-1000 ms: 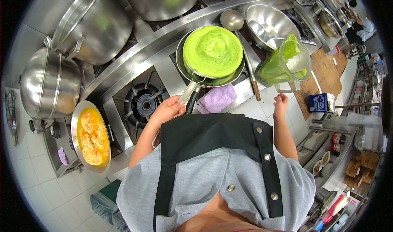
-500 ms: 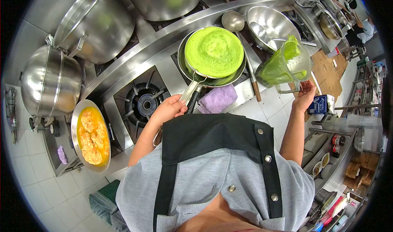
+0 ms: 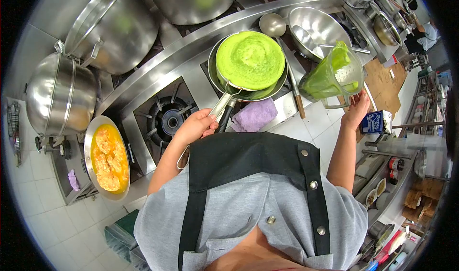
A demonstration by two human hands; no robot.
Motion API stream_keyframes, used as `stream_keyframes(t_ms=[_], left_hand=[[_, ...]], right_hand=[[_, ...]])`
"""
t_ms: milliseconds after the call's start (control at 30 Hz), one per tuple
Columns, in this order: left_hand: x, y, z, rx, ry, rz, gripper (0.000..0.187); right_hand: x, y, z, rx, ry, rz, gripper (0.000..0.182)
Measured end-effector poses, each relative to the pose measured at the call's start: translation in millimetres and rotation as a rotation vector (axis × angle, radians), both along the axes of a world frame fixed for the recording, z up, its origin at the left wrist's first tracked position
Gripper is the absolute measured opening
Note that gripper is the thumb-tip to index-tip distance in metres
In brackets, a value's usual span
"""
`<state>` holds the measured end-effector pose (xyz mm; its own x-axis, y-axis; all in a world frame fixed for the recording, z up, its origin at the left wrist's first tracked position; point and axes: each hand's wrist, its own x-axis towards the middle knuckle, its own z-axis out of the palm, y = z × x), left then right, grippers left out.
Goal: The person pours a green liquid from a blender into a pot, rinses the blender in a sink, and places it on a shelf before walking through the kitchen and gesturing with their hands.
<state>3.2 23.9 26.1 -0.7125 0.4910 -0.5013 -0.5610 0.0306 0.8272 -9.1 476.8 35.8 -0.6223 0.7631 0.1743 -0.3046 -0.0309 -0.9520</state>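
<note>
Bright green puree fills a strainer (image 3: pixel 251 60), which rests over a pan (image 3: pixel 213 68) on the stove. My left hand (image 3: pixel 197 126) is closed round the strainer's metal handle. On the right, my right hand (image 3: pixel 356 110) holds a clear blender jug (image 3: pixel 334 77) by its lower side near the handle. The jug is tilted, with green puree coating its inside. A folded purple cloth (image 3: pixel 254 114) lies in front of the pan, beside a dark pan handle. Right of the pan is a ladle (image 3: pixel 273 25) with a wooden-ended handle.
An unlit burner (image 3: pixel 172 121) is left of the pan. Large steel pots (image 3: pixel 114 32) stand behind and to the left. An oval pan of orange food (image 3: pixel 107 158) sits at far left. A steel bowl (image 3: pixel 318 29) is behind the jug. Another person (image 3: pixel 427 36) is at far right.
</note>
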Motion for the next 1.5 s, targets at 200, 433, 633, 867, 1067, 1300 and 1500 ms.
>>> stream_keyframes(t_ms=[200, 433, 633, 867, 1067, 1300, 1500], left_hand=[[0, 3, 9, -0.037, -0.008, -0.002, 0.011], [2, 7, 17, -0.016, -0.037, 0.013, 0.011], [3, 8, 19, 0.003, -0.046, 0.016, 0.011], [3, 8, 18, 0.007, -0.054, 0.020, 0.011], [4, 9, 22, -0.006, -0.046, 0.030, 0.011], [4, 5, 8, -0.009, 0.034, -0.025, 0.012], [5, 4, 4, 0.002, 0.054, -0.045, 0.012]], right_hand=[[1, 3, -2, 0.018, 0.000, -0.001, 0.031], [1, 7, -4, -0.003, -0.018, 0.012, 0.029], [1, 8, -6, 0.008, -0.002, 0.016, 0.028], [2, 4, -5, 0.002, -0.002, 0.008, 0.028], [2, 6, -9, 0.006, 0.022, 0.028, 0.028], [1, 6, -12, 0.018, 0.031, 0.011, 0.026], [-1, 6, -12, 0.033, 0.041, 0.009, 0.026]])
